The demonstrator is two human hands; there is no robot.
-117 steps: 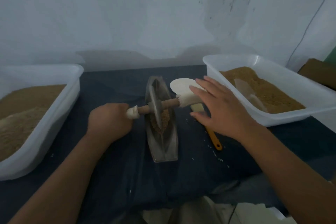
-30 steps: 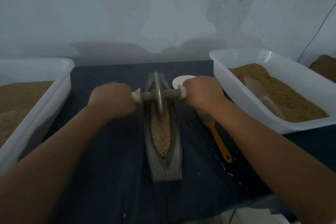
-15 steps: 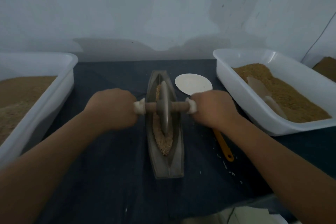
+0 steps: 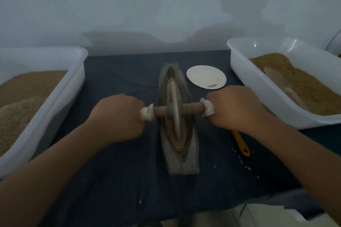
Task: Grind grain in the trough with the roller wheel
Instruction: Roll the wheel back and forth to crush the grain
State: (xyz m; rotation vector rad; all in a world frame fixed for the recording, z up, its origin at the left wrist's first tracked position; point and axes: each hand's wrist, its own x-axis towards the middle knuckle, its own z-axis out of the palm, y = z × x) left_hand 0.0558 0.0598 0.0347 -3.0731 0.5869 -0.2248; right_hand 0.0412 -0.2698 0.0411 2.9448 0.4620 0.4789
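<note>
A dark cloth was spread over the tabletop (image 4: 120, 180) at the bottom of the frame, with pale crumbs scattered at the lower right. The trough (image 4: 191, 156) was laid lengthwise at the centre, its blunt end nearest, and grain (image 4: 178, 144) was seen in its groove. The wheel (image 4: 174, 112) was stood on edge in that groove, about midway along, on the grain. The left hand (image 4: 118, 118) was closed round the white-wrapped left end of the axle and the right hand (image 4: 234, 108) round the right end, the fingers of both curled tight about the wraps. An orange handle (image 4: 241, 143) was partly hidden beneath the right wrist. Higher up, a white plate (image 4: 205, 76) was set just right of the trough's far tip. The left tub (image 4: 72, 86) of brown meal was placed at the left edge, and the right tub (image 4: 258, 90) at the right edge, a pale scoop (image 4: 276, 79) lying in it.
</note>
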